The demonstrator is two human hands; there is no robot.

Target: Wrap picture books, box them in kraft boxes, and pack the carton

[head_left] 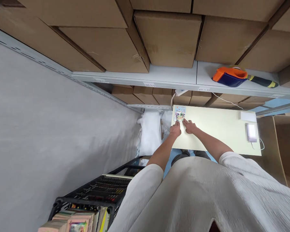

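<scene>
A small illustrated booklet [180, 113] with a light blue cover lies flat at the far left corner of the pale table [215, 129]. My left hand [176, 129] reaches its near edge with fingers stretched forward. Beside it, my right hand [189, 126] has its fingers apart, the tips at the booklet's near right corner. Neither hand is wrapped around anything. The fingertips seem to rest on the booklet's edge; how firmly they press cannot be seen.
Cardboard boxes [168, 38] fill the shelves above and behind the table. An orange and blue tape dispenser [229, 76] sits on the shelf. At the table's right end are a white box [247, 116] and a blurred device [252, 132] with a cable. A black crate [101, 190] holds books.
</scene>
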